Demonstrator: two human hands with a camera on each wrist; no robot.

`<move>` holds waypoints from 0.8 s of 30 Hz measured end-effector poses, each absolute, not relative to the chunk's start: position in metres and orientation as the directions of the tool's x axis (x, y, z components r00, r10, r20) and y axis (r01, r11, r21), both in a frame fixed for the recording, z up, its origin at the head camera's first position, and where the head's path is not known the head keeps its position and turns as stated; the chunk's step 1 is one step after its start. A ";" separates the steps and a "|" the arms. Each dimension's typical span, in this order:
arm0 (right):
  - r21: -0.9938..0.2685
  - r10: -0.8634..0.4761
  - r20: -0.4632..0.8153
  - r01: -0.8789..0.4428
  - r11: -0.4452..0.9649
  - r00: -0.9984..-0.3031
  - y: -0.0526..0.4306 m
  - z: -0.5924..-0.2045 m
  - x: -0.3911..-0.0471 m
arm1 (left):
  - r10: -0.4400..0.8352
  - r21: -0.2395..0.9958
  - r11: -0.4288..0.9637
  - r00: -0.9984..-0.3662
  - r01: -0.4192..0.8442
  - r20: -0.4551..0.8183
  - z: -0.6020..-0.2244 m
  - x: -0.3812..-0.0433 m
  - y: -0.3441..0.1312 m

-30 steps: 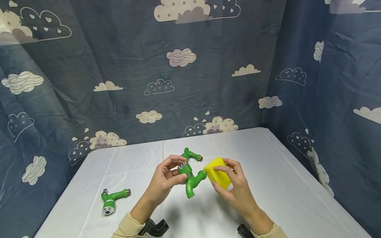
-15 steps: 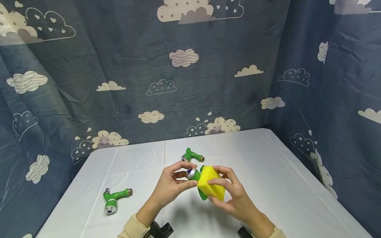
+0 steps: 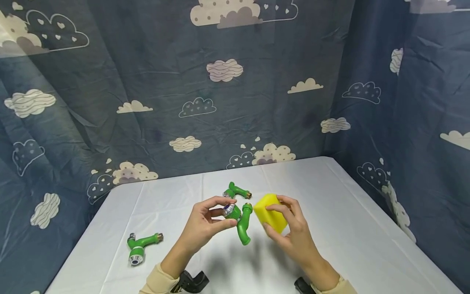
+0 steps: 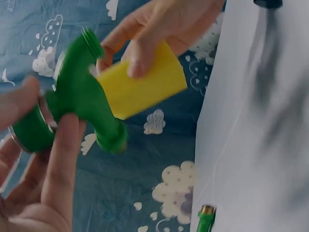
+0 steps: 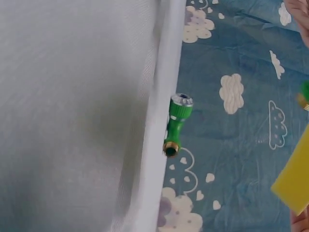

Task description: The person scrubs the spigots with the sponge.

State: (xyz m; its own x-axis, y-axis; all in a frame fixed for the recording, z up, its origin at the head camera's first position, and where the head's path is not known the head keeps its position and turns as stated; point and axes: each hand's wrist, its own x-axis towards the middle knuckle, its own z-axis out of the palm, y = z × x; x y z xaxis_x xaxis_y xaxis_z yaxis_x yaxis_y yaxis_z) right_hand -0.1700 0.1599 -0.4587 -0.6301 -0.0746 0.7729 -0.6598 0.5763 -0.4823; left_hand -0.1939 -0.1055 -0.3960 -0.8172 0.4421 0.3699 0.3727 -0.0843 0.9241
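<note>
Between the thumb and fingers of my left hand (image 3: 203, 222) is a green tap (image 3: 244, 225), pinched at its ribbed, silver-ringed end above the table. Its curved spout points down toward me. Just to its right, my right hand (image 3: 293, 226) grips a yellow sponge (image 3: 271, 213) by its sides. A narrow gap separates tap and sponge in the head view. In the left wrist view the tap (image 4: 79, 92) is slightly blurred and overlaps the sponge (image 4: 145, 84). Only a corner of the sponge (image 5: 294, 179) enters the right wrist view.
A second green tap (image 3: 144, 247) lies at the left of the white-covered table (image 3: 323, 188). Behind my left hand lies a third green tap (image 3: 239, 191), partly hidden by the fingers. A dark cloud-patterned curtain (image 3: 165, 81) hangs behind and at the sides.
Half a second ago the sponge moved left and covered much of the held tap. Now it is back to the right, apart from the tap. The left hand has turned the tap.
</note>
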 end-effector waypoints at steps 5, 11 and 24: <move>-0.457 -0.151 0.815 -0.781 0.426 -0.559 0.156 -0.458 -0.167 | 0.364 0.929 -0.003 -0.865 0.370 0.345 -0.398 -0.196 -0.102; -0.370 -0.275 0.847 -0.876 0.309 -0.455 0.149 -0.458 -0.159 | 0.446 0.939 -0.009 -0.839 0.345 0.312 -0.407 -0.195 -0.097; -0.482 -0.138 0.743 -0.667 0.568 -0.655 0.155 -0.462 -0.166 | 0.544 0.933 -0.095 -0.767 0.347 0.341 -0.399 -0.191 -0.100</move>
